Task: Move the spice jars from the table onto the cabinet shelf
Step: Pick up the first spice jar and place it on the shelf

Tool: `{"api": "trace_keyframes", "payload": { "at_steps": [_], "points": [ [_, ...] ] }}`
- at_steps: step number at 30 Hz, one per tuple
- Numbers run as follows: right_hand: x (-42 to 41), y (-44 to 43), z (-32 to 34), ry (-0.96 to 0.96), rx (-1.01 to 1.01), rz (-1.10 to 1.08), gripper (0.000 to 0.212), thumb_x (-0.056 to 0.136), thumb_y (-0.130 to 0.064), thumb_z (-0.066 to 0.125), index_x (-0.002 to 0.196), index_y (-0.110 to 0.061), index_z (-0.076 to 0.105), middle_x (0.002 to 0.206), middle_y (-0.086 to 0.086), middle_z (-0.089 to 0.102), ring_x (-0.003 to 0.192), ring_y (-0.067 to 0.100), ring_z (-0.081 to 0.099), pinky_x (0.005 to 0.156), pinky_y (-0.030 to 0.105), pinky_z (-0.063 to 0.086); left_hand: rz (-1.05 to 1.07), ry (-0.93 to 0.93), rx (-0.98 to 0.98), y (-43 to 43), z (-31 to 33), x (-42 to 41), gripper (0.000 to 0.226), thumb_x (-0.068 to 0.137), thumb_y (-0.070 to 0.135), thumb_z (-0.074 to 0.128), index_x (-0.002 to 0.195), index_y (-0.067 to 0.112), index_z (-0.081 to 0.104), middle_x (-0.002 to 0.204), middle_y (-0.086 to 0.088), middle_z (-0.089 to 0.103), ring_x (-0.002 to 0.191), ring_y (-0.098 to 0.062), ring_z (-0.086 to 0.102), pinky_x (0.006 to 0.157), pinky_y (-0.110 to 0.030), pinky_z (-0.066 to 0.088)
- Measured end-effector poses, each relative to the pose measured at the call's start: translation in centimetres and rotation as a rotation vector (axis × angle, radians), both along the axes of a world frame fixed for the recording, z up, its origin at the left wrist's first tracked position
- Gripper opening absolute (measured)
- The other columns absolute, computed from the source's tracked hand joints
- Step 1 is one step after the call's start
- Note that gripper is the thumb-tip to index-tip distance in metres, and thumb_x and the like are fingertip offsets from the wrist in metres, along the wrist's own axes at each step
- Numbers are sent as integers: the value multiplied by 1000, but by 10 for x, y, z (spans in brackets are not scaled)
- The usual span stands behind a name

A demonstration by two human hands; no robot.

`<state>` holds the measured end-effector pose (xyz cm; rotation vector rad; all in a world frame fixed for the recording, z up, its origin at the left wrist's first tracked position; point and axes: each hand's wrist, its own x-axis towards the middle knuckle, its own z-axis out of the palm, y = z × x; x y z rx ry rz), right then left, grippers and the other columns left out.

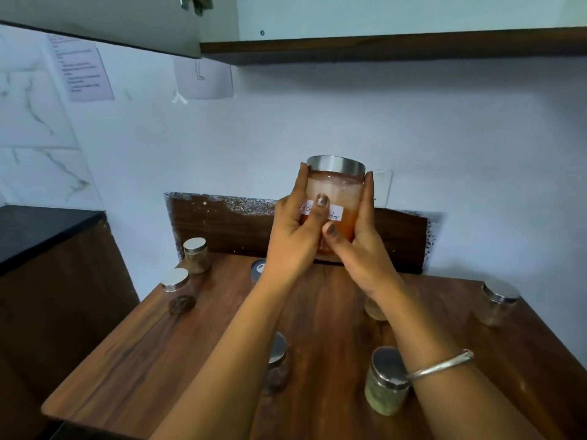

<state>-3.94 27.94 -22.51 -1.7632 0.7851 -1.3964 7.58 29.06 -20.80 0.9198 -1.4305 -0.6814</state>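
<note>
A large glass jar (335,188) with a steel lid, a white label and orange-red powder hangs above the back of the wooden table (317,312). My left hand (295,230) grips its left side and my right hand (355,236) grips its right side, thumbs across the front. Small steel-lidded spice jars stand on the table: one at the back left (196,255), one at the left (178,289), one at the front middle (278,363), one with green contents (386,385), one at the right (497,306). The cabinet shelf (381,46) runs overhead.
An open cabinet door (127,23) hangs at the upper left. A dark counter (38,230) lies to the left of the table. Papers (82,71) are stuck on the wall. Another jar (374,309) shows partly under my right forearm, and a dark lid (259,268) behind my left wrist.
</note>
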Motion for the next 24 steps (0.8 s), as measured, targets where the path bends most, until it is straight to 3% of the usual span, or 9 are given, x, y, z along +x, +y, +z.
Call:
{"api": "trace_keyframes", "payload": {
  "at_steps": [3, 7, 10, 15, 17, 20, 22, 24],
  "points": [
    [-30, -15, 5, 73, -48, 20, 125, 64, -38, 78, 139, -50, -21, 141, -12, 34, 122, 9, 51, 97, 39, 50, -297, 122, 107, -10, 8, -3, 74, 78, 28, 59, 141, 44, 23, 130, 2, 55, 118, -19, 56, 102, -42, 46],
    [-54, -34, 13, 77, -9, 111, 133, 61, -29, 84, 140, -52, -20, 143, -14, 32, 125, 12, 51, 95, 38, 52, -365, -188, 95, -18, 21, 4, 109, 62, 16, 76, 143, 50, 12, 139, 11, 42, 118, -15, 54, 94, -32, 51],
    [-62, -43, 17, 43, 43, 162, 126, 59, -35, 81, 141, -54, -13, 138, -21, 34, 121, 7, 53, 90, 32, 54, -352, -410, 91, -28, 31, 11, 120, 62, 15, 80, 141, 55, -2, 146, 9, 34, 116, -13, 56, 92, -31, 53],
    [-59, -46, 23, -21, 85, 243, 126, 55, -45, 82, 143, -51, -8, 133, -18, 40, 118, 6, 56, 85, 31, 55, -248, -600, 88, -39, 37, 7, 127, 61, 32, 80, 138, 53, -19, 141, 4, 44, 110, -14, 60, 95, -36, 52],
    [-60, -46, 30, 43, 92, 227, 126, 54, -47, 81, 141, -54, -9, 131, -20, 40, 115, 12, 59, 81, 35, 57, -196, -611, 43, -44, 37, 5, 128, 64, 29, 83, 138, 50, -19, 141, 2, 45, 108, -15, 60, 92, -28, 52],
    [-68, -44, 40, 281, 106, 93, 126, 55, -49, 77, 137, -60, -18, 118, -17, 48, 95, 23, 69, 72, 46, 59, -149, -658, -18, -53, 39, 9, 123, 68, 26, 81, 139, 45, -18, 138, 5, 45, 99, -5, 59, 80, -9, 46],
    [-71, -45, 41, 359, 104, 20, 125, 57, -45, 74, 135, -59, -22, 109, -17, 51, 86, 24, 70, 71, 45, 60, -159, -674, -19, -58, 40, 11, 123, 68, 27, 81, 139, 45, -18, 129, 13, 44, 93, 3, 55, 75, -3, 44],
    [-70, -45, 42, 380, 104, -12, 125, 57, -44, 74, 134, -59, -23, 112, -15, 53, 89, 24, 70, 71, 43, 60, -171, -682, -11, -63, 40, 12, 122, 68, 27, 80, 138, 45, -18, 125, 15, 43, 91, 5, 55, 73, 0, 43]
  ]
}}
